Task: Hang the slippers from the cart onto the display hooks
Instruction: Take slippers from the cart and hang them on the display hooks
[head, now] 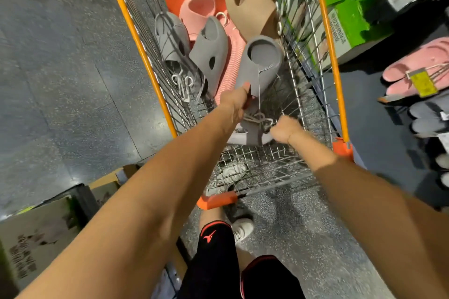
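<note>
Gripping grey foam slipper [260, 65] in left hand [234, 102], long axis toward 12 o'clock; right hand [285, 128] pinching white plastic hanger [258, 119] at 6 o'clock end.

The gray speckled floor [60, 75] is the main thing here. Green boxes [349, 7] sit on it at the far right. Brown cardboard boxes [36, 238] sit on it at the near left. White shoes [243, 228] stand on it, close by, below black shorts [213, 262] with red trim.
</note>
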